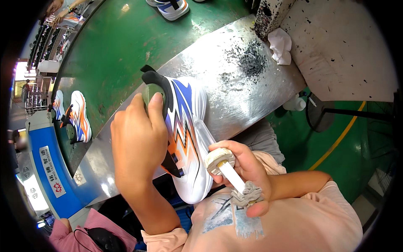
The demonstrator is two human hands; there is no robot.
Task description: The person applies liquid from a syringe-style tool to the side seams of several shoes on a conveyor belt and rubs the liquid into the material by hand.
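Note:
My left hand (138,140) grips a white sneaker (187,138) with blue and orange zigzag marks, fingers wrapped over its black heel collar. The shoe lies over the edge of a steel bench (239,88), toe toward me. My right hand (243,168) holds a white stick tool (230,174) with a round pale pad at its end, and the pad touches the shoe's white sole side. A grey rag is bunched round the stick near my palm.
A green conveyor belt (113,46) carries more sneakers (79,115), another pair (171,7) at the top. A crumpled white cloth (280,45) lies by a speckled white table (344,50). A person in pink (94,233) sits at lower left. A fan stand (323,112) is at the right.

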